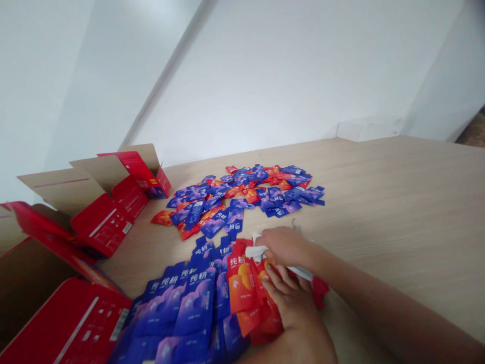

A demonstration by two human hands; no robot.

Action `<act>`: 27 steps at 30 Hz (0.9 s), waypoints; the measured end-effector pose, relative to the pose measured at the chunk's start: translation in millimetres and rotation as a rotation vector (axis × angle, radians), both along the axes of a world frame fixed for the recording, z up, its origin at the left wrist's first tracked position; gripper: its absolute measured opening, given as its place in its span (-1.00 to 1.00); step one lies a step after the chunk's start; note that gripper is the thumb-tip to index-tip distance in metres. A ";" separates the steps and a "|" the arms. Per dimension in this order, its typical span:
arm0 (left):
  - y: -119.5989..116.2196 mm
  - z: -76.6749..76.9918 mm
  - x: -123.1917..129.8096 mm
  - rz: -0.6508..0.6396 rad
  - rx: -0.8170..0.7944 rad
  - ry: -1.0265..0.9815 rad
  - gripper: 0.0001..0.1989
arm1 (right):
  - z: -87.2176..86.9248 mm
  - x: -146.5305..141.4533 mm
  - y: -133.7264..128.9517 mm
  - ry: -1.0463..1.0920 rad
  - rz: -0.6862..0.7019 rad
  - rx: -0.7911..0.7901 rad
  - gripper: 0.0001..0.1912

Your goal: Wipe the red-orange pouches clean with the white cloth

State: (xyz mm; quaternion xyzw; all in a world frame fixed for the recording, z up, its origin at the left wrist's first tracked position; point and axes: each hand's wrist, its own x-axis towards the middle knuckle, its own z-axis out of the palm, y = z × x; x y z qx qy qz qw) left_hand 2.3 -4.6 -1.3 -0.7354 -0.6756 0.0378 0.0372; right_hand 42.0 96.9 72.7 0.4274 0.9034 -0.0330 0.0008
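Rows of overlapping blue pouches (195,303) lie at the front of the table, with red-orange pouches (241,283) beside them on the right. My left hand (290,298) rests on the red-orange pouches with its fingers spread. Just beyond it, my right hand (286,245) has its fingers closed on a white cloth (257,247), which lies over the top ends of the red-orange pouches. Part of the cloth and another red piece show under and beyond my right wrist. Farther back is a loose, mixed heap of blue and red pouches (242,184).
Several open red cardboard boxes (102,222) stand along the left side, their brown flaps raised. The wooden table (379,202) reaches back to a white wall. A white box-like object (369,129) sits at the table's back edge.
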 end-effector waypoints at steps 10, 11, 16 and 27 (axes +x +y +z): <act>-1.9 -2.8 -1.9 0.033 0.064 -0.127 -0.63 | 17.3 39.9 1.0 0.058 0.102 -0.077 -0.77; -1.9 -2.8 -1.6 0.034 0.067 -0.135 -0.63 | 12.4 41.8 -0.1 0.053 0.120 -0.104 -0.78; -0.5 -4.0 1.9 0.047 0.086 -0.127 -0.62 | -16.0 53.7 7.4 0.046 -0.034 -0.011 -0.64; -0.9 -4.4 4.4 0.014 0.062 0.089 -0.56 | -27.7 72.8 -14.6 0.043 -0.057 0.012 -0.59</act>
